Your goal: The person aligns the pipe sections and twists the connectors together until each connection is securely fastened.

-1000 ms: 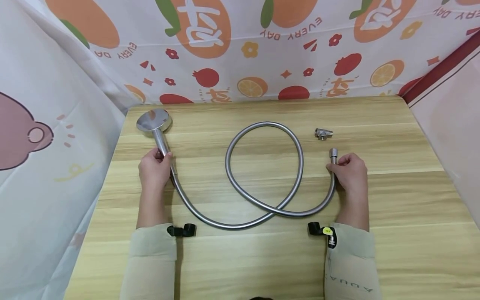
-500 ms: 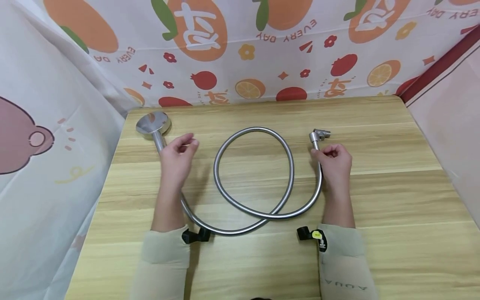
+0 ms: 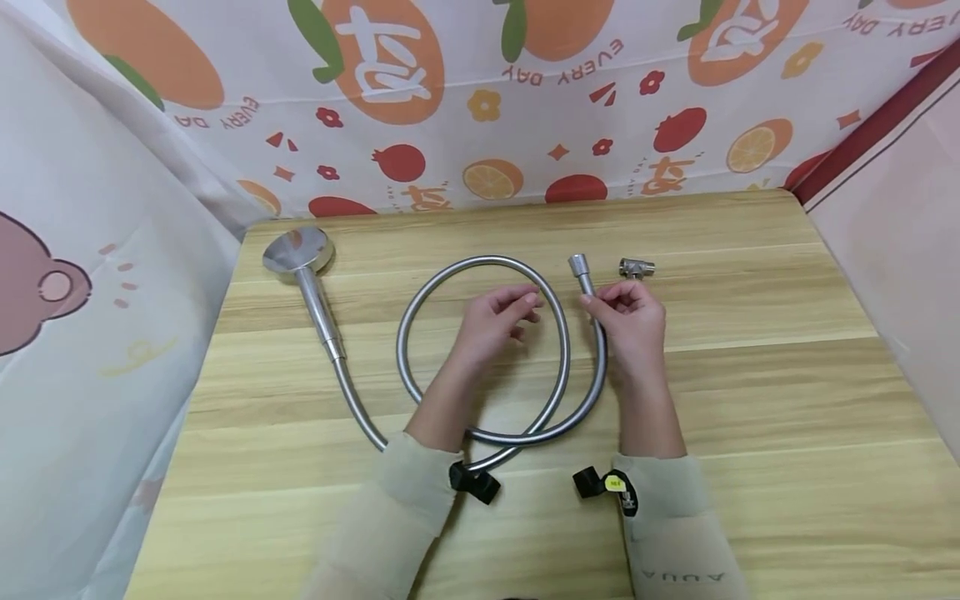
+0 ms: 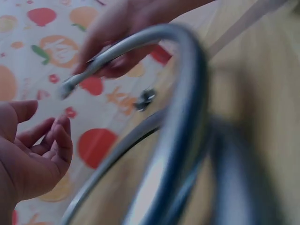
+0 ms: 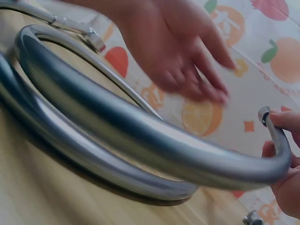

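Note:
My right hand (image 3: 633,329) pinches the grey metal shower hose (image 3: 567,354) just below its end nut (image 3: 578,265), which is raised and points away from me. Over the hose's loop hovers my left hand (image 3: 489,329), its fingers loosely bent and holding nothing; the left wrist view shows a gap between these fingers (image 4: 61,140) and the hose end. At the hose's other end, a chrome hand shower (image 3: 318,308) lies at the table's far left. A small metal tee fitting (image 3: 636,267) rests just beyond my right hand, its lower part partly hidden.
Wood-grain table (image 3: 772,400) under everything. A fruit-print curtain (image 3: 450,108) hangs along the back edge and a pale cloth (image 3: 112,400) along the left. Black wrist cameras (image 3: 588,482) sit on both sleeves, above the table.
My left hand has left the hand shower and moved right to over the loop. My right hand has carried the hose end leftward, away from the tee fitting, and the loop has shifted left.

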A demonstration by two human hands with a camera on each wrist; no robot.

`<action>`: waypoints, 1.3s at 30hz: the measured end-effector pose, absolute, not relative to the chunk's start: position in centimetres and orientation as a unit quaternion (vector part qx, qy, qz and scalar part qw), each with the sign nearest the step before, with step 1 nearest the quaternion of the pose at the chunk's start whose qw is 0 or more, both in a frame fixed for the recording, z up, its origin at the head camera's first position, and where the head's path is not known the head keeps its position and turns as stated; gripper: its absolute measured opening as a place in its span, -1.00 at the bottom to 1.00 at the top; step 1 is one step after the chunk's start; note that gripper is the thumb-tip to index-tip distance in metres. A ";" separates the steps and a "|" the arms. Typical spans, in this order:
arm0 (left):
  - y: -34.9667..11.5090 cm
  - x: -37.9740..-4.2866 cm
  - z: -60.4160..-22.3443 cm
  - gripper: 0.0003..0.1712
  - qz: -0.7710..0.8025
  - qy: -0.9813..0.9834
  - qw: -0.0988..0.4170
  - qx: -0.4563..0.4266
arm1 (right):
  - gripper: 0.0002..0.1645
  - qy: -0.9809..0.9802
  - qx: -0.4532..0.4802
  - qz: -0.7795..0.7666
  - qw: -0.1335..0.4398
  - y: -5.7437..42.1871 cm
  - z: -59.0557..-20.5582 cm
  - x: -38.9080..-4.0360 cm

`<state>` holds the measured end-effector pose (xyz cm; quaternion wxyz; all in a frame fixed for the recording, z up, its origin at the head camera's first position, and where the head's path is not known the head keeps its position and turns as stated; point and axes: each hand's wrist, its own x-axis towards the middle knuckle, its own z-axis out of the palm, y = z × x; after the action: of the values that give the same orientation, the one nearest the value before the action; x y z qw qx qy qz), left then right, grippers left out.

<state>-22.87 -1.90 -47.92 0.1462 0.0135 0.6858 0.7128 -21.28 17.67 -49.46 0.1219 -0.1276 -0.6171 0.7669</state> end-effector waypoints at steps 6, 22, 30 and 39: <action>-0.2 -23.2 -49.7 -0.54 0.766 0.618 0.180 0.005 | -0.67 -0.628 -0.090 0.765 0.108 16.2 -49.7 -21.2; -0.2 -23.7 -51.0 -0.56 0.779 0.604 0.168 -0.011 | -0.69 -0.627 -0.093 0.768 0.092 16.0 -50.2 -21.2; -0.4 -24.0 -51.4 -0.57 0.781 0.605 0.155 -0.023 | -0.74 -0.586 -0.119 0.800 0.051 16.4 -50.6 -21.5; -0.4 -24.7 -51.3 -0.56 0.775 0.615 0.136 -0.045 | -0.80 -0.468 -0.145 0.872 -0.007 17.4 -51.2 -22.0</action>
<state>-24.70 -0.39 -51.27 0.1361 -0.0453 0.6154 0.7750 -21.96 17.37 -51.16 -0.0075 -0.1449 -0.4683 0.8716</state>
